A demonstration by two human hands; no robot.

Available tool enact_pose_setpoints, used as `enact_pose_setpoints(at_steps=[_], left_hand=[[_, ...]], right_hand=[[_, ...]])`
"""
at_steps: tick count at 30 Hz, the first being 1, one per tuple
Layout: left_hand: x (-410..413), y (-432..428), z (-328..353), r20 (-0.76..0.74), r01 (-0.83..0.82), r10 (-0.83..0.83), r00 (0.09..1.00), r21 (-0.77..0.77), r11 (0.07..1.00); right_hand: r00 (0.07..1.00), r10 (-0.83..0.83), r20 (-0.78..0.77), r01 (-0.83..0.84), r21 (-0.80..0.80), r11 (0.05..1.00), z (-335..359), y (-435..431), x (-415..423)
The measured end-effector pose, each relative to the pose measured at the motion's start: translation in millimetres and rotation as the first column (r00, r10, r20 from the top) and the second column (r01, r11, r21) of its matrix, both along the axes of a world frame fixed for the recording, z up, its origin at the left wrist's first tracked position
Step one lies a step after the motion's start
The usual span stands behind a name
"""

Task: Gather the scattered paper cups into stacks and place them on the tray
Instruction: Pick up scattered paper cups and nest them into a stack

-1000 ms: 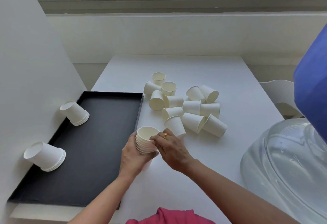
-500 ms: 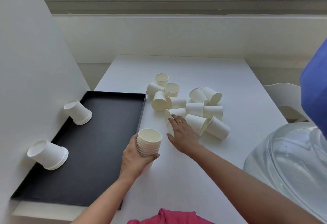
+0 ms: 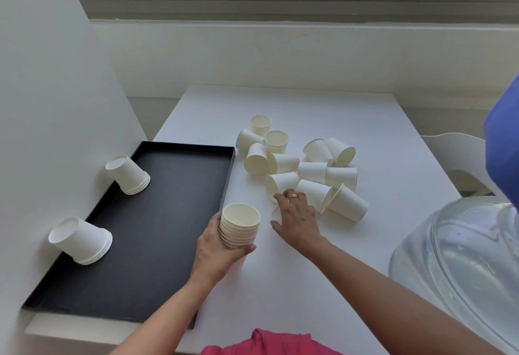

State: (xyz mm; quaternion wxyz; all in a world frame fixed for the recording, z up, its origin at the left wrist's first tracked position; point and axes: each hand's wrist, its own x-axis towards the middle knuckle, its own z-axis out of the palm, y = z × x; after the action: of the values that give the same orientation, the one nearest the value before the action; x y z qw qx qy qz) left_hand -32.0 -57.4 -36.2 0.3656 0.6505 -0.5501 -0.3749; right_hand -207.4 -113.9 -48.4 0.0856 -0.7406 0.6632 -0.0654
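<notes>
Head cam: L hand (image 3: 216,253) grips cup stack (image 3: 240,225); R hand (image 3: 298,218) mostly hides loose cup (image 3: 276,212), grip unclear.

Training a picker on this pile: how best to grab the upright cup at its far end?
Probably pinch the far upright cup at its rim, from above on the far side: it stands mouth up, with other cups crowding its near side.

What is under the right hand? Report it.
A white paper cup lies under the right hand; only a sliver by the thumb shows. The rest, and the grip, is covered.
</notes>
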Motion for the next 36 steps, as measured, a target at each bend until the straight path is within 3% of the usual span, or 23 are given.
enact_pose_setpoints(at_steps=[7,13,20,28,32,36], left_hand=[[-2.1,0.5,1.8,-0.004,0.013,-0.013,1.000,-0.007,1.000],[-2.7,1.4,2.0,0.007,0.021,-0.021,1.000,-0.010,1.000],[-3.5,2.6,2.2,0.035,0.017,-0.016,0.999,-0.013,1.000],[-7.4,3.7,5.3,0.042,0.042,-0.041,0.998,-0.016,0.999],[-10.8,3.0,6.1,0.001,0.045,-0.045,0.999,0.001,0.999],[-12.6,3.1,7.3,0.003,0.053,-0.053,0.999,-0.002,0.999]], right_hand=[[0.994,-0.067,0.086,0.061,0.070,0.996,-7.8,9.1,-9.6],[0.924,-0.183,0.336,0.120,0.200,0.972,-5.0,16.9,-5.6],[0.613,-0.204,0.763,0.342,-0.023,0.940,24.8,17.6,14.3],[0.274,-0.096,0.957,0.341,-0.003,0.940,45.4,18.3,32.2],[0.270,-0.096,0.958,0.260,0.023,0.965,35.5,22.5,38.6],[0.336,-0.110,0.936,0.198,0.044,0.979,25.4,25.9,40.7]])
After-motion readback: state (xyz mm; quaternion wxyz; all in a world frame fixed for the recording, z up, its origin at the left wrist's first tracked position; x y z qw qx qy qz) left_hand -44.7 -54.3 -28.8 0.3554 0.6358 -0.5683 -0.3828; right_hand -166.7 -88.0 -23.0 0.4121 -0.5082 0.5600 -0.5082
